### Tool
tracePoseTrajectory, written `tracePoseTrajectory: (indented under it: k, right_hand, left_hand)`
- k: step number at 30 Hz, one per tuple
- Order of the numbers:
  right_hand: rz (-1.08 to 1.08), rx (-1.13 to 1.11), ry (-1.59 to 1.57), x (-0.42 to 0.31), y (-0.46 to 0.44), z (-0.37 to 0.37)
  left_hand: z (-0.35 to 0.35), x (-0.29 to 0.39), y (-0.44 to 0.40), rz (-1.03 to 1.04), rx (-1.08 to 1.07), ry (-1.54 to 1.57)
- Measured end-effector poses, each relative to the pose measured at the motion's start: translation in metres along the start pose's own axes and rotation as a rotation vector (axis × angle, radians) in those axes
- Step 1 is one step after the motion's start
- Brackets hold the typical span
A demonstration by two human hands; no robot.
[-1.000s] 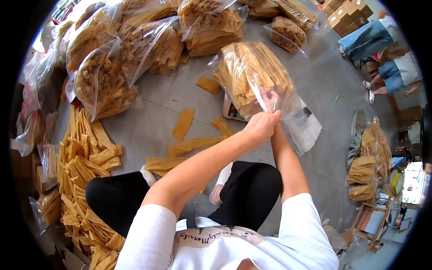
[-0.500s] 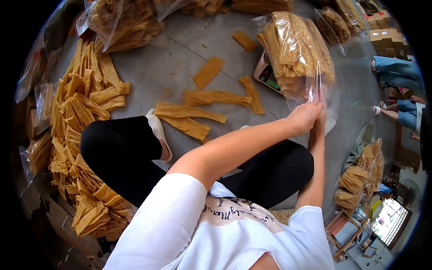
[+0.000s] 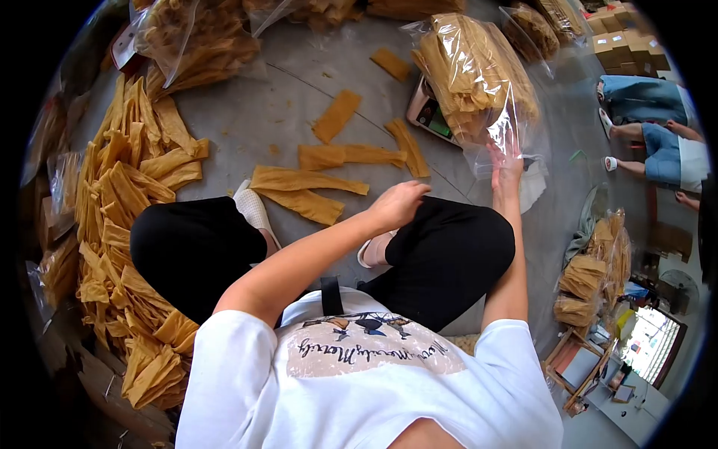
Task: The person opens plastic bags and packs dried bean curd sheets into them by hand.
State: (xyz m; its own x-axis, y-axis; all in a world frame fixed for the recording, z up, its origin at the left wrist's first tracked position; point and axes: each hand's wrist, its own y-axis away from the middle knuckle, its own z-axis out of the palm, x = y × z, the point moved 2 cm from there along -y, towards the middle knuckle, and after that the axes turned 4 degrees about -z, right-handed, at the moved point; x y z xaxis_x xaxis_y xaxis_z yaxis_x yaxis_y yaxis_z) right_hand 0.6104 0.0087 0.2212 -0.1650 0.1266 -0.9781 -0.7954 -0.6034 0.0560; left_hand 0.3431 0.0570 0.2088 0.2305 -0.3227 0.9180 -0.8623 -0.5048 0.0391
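A large clear plastic bag (image 3: 479, 75) full of folded, yellow-brown dried strips lies over a digital scale (image 3: 431, 112). My right hand (image 3: 507, 161) is at the bag's near end, with its fingers stretched out against the loose plastic; part of them shows through it. Over my right knee, apart from the bag, my left hand (image 3: 402, 203) is closed with the fingers curled; what is in it, if anything, is hidden. Several loose strips (image 3: 351, 156) lie on the floor between my feet and the scale.
A long heap of strips (image 3: 123, 202) spreads along my left side. More filled bags (image 3: 202, 45) stand at the back. Cardboard boxes (image 3: 628, 49) and two other people's legs (image 3: 651, 135) are at the right, with bagged strips (image 3: 587, 280) below them.
My left hand has come away from the bag's mouth and moved left and down to above my knee. My right hand stays at the bag, its fingers now spread out. The view has shifted slightly.
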Motion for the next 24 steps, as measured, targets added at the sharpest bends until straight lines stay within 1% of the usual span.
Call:
tracePoseTrajectory:
  k: [2, 6, 7, 8, 9, 10, 11, 12, 13, 14, 15, 16, 18, 19, 21, 22, 24]
  right_hand:
    - [0.042, 0.088, 0.009, 0.005, -0.001, -0.006]
    - [0.044, 0.203, -0.011, 0.01, 0.003, -0.01]
    - [0.039, 0.205, -0.013, 0.014, 0.003, -0.013]
    - [0.057, 0.253, 0.026, 0.017, 0.001, -0.02]
    - [0.075, 0.302, 0.068, 0.021, 0.0, -0.027]
    - [0.074, 0.304, 0.073, 0.024, -0.001, -0.034]
    - [0.083, 0.293, 0.088, 0.026, 0.0, -0.038]
    - [0.093, 0.282, 0.1, 0.029, 0.0, -0.041]
    - [0.092, 0.283, 0.099, 0.033, 0.003, -0.045]
    - [0.111, 0.24, 0.134, 0.034, 0.011, -0.046]
    - [0.129, 0.196, 0.169, 0.036, 0.019, -0.048]
    - [0.126, 0.199, 0.164, 0.039, 0.028, -0.05]
    - [0.199, 0.215, 0.212, 0.05, 0.046, -0.062]
    - [0.193, 0.219, 0.208, 0.052, 0.052, -0.069]
    - [0.209, 0.17, 0.331, 0.049, 0.066, -0.078]
    - [0.202, 0.178, 0.321, 0.044, 0.071, -0.083]
    - [0.188, 0.046, 0.291, 0.018, 0.072, -0.073]
  left_hand:
    - [-0.008, -0.031, 0.033, -0.14, -0.013, -0.001]
    - [-0.015, -0.097, 0.089, -0.494, -0.206, -0.165]
    - [-0.015, -0.115, 0.1, -0.545, -0.198, -0.182]
    - [-0.015, -0.131, 0.109, -0.597, -0.191, -0.197]
    - [-0.018, -0.139, 0.114, -0.593, -0.192, -0.194]
    - [-0.021, -0.148, 0.12, -0.665, -0.169, -0.19]
    - [-0.024, -0.153, 0.124, -0.739, -0.147, -0.188]
    - [-0.026, -0.156, 0.127, -0.738, -0.149, -0.187]
    - [-0.029, -0.161, 0.129, -0.788, -0.112, -0.153]
    - [-0.035, -0.166, 0.131, -0.837, -0.074, -0.121]
    - [-0.033, -0.184, 0.135, -0.942, -0.016, 0.012]
    - [-0.031, -0.2, 0.139, -0.938, -0.016, 0.007]
    - [-0.035, -0.207, 0.142, -0.942, 0.104, 0.025]
    - [-0.036, -0.207, 0.14, -0.935, 0.102, 0.021]
    - [-0.043, -0.193, 0.135, -1.025, 0.09, 0.176]
    - [-0.043, -0.191, 0.133, -1.015, 0.089, 0.165]
    - [-0.048, -0.185, 0.123, -1.001, 0.168, 0.22]
